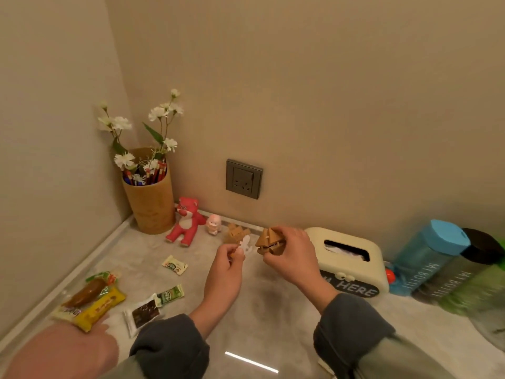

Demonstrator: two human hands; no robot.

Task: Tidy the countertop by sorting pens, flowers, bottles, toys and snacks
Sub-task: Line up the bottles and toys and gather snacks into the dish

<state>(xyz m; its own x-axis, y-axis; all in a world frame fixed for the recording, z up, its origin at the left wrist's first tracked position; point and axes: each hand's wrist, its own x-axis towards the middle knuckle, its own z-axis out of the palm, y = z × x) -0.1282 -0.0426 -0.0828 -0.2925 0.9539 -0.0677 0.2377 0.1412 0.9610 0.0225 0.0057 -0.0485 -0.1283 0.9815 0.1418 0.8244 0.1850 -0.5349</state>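
My right hand (291, 251) grips a wooden puzzle toy (269, 242) above the counter's middle. My left hand (228, 265) pinches a small wooden piece beside it, fingers closed. Another wooden puzzle toy (237, 233) rests against the back wall behind my left hand. A red bear toy (185, 221) and a small pink figure (213, 224) stand by the wall. A tan cup (151, 203) in the corner holds pens and white flowers (153, 124). Snack packets (94, 299) lie at the left; a small green-and-white candy packet (175, 265) lies apart from them.
A cream tissue box (352, 258) sits right of my hands. Blue (426, 258), dark (461, 272) and green bottles stand at the far right. A wall socket (244, 178) is behind. Another person's forearm (60, 351) intrudes at the lower left near the snacks.
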